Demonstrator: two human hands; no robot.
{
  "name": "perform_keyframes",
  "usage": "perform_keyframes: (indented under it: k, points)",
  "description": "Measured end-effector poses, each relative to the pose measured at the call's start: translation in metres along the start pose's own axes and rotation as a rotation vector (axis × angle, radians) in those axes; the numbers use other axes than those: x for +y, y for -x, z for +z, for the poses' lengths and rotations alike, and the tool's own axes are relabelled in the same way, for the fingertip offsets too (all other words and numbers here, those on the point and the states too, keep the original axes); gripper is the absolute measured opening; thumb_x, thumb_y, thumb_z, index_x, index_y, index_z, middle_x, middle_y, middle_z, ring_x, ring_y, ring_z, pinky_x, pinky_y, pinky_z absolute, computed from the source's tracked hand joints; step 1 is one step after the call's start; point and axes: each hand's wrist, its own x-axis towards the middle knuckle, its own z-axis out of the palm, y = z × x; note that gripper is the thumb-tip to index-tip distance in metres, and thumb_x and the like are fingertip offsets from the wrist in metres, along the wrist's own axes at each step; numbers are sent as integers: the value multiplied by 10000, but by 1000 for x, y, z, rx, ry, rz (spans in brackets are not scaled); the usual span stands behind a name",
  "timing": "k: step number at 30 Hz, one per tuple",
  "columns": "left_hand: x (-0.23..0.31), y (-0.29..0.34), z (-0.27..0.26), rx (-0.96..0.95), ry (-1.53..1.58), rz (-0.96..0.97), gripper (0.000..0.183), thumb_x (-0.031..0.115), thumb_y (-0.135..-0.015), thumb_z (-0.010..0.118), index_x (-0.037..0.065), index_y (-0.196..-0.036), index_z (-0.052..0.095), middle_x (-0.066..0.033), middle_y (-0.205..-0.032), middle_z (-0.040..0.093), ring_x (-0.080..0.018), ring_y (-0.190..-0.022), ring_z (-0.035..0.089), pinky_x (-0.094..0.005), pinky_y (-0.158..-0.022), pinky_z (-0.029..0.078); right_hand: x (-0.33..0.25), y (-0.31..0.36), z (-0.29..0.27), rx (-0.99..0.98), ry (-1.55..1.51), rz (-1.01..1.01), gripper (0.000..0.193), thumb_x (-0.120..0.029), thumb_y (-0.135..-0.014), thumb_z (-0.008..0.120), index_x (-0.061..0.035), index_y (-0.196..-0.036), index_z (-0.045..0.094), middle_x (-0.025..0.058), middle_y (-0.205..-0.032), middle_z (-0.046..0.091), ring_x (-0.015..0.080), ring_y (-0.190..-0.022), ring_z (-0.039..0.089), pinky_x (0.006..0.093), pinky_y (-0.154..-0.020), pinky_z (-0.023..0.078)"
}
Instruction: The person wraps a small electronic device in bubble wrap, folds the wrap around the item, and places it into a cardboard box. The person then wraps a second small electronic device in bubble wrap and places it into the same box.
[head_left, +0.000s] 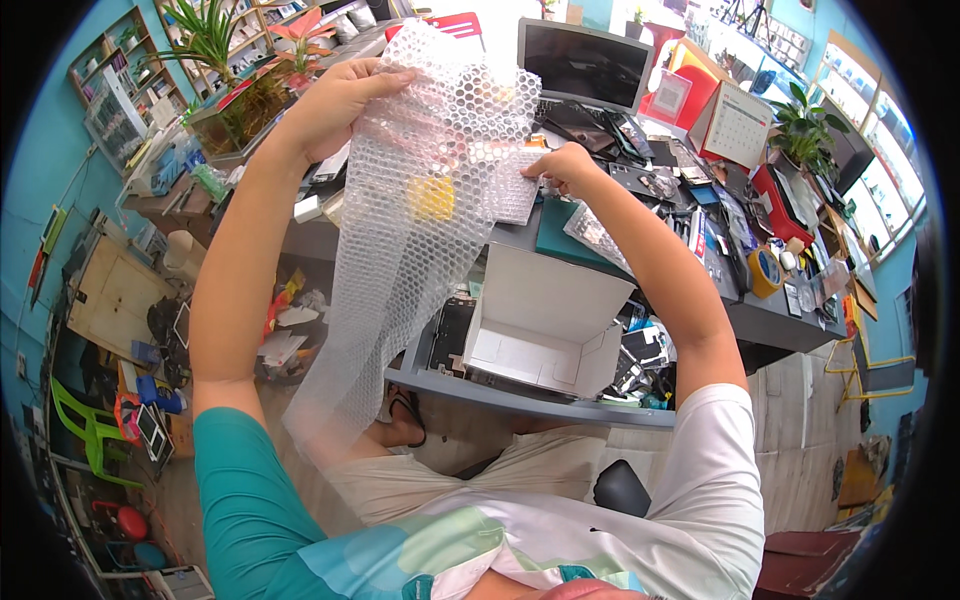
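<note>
A long sheet of clear bubble wrap (pixel 390 240) hangs in front of me, from above the desk down to my lap. My left hand (pixel 335 105) pinches its upper left edge between thumb and fingers. On the other side, my right hand (pixel 568 170) is closed on the edge of a flat, greyish, bubble-textured piece (pixel 515 190). Whether that piece is separate from the sheet I cannot tell. A yellow patch (pixel 432 198) shows through the plastic. Below, an open white box (pixel 540 345) sits in the pulled-out drawer (pixel 520 402).
Behind the wrap, an open laptop (pixel 583 65) stands on the cluttered desk. A desk calendar (pixel 735 128), a roll of yellow tape (pixel 765 272) and a potted plant (pixel 800 130) are to the right. Loose parts (pixel 645 355) fill the drawer's right end. A green chair (pixel 85 430) stands at left.
</note>
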Motion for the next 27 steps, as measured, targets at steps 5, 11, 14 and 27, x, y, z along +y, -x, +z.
perform_keyframes:
  k: [5, 11, 14, 27]
  points:
    - [0, 2, 1, 25, 82, -18, 361, 212, -1055, 665, -51, -1301, 658, -170, -1218, 743, -268, -1048, 778, -428, -804, 688, -2, 10, -9, -89, -364, 8, 218, -70, -825, 855, -11, -905, 662, 45, -834, 548, 182, -651, 551, 350, -585, 516]
    - [-4, 4, -7, 36, 51, -26, 392, 219, -1051, 657, -18, -1363, 638, -141, -1264, 730, -259, -1062, 769, -433, -788, 691, -20, 87, -52, 46, -598, -238, 250, -169, -906, 762, -6, -1071, 666, 75, -937, 613, 207, -703, 671, 328, -636, 575]
    - [3, 9, -4, 54, 93, -37, 385, 194, -1053, 635, -25, -1370, 627, -147, -1255, 732, -275, -1057, 772, -440, -776, 693, -11, 115, -88, 30, -854, -405, 277, -104, -934, 713, 21, -1149, 591, 138, -1038, 668, 271, -758, 737, 373, -629, 607]
    - [23, 56, 70, 94, 303, -6, 332, 169, -1057, 608, 27, -1355, 631, -143, -1233, 742, -249, -1026, 772, -437, -780, 680, -11, 214, -33, -373, -1282, -562, 293, -2, -990, 612, -9, -1262, 503, 125, -1018, 732, 373, -976, 785, 448, -793, 702]
